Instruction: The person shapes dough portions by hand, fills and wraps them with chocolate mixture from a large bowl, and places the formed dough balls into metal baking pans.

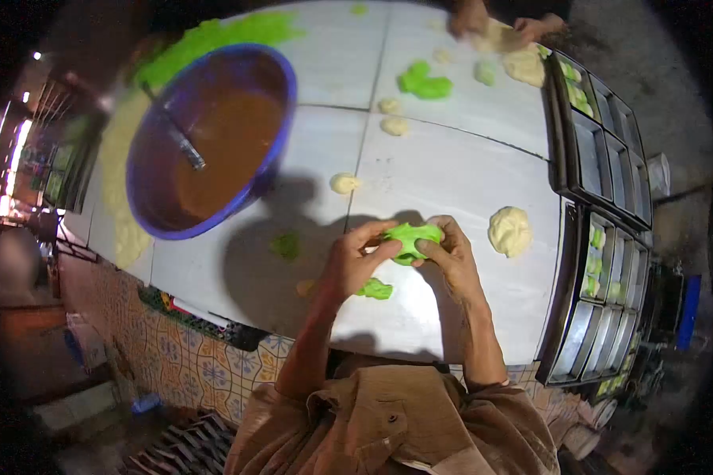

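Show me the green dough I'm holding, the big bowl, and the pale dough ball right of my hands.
Green dough (412, 235): head view, its middle.
Big bowl (244, 70): head view, inner wall.
Pale dough ball (510, 232): head view, its middle.

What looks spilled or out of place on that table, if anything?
Nothing clearly stands out. The brown contents sit inside the purple bowl, no spill visible; the left hand and right hand hold green dough. The bowl looks tilted, perhaps from lens distortion.

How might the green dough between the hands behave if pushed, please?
The green dough probably yields softly, as the left hand and right hand pinch it. It may flop, given its uneven edges. Rolling seems unlikely with that irregular shape.
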Action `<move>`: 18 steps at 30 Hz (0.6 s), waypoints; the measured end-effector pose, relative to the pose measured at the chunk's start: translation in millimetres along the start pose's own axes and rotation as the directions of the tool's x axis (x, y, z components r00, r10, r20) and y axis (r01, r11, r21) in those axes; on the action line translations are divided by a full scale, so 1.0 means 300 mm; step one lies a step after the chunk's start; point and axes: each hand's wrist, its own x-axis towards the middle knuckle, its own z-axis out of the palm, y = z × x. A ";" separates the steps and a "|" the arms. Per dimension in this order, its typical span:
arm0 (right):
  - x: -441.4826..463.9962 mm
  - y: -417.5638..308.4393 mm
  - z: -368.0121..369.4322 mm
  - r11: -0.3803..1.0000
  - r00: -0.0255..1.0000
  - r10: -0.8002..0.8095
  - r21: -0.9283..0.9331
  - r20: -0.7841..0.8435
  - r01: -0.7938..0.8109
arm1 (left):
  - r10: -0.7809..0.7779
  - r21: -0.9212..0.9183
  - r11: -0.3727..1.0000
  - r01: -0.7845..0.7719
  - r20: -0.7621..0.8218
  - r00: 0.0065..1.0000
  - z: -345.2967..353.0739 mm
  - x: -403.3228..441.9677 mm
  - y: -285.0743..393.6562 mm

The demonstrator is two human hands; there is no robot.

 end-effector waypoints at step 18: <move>0.012 0.038 0.138 0.958 0.998 0.026 0.284 0.060 -0.042 | -0.036 -0.294 0.954 0.065 0.101 0.994 -0.158 -0.079 -0.015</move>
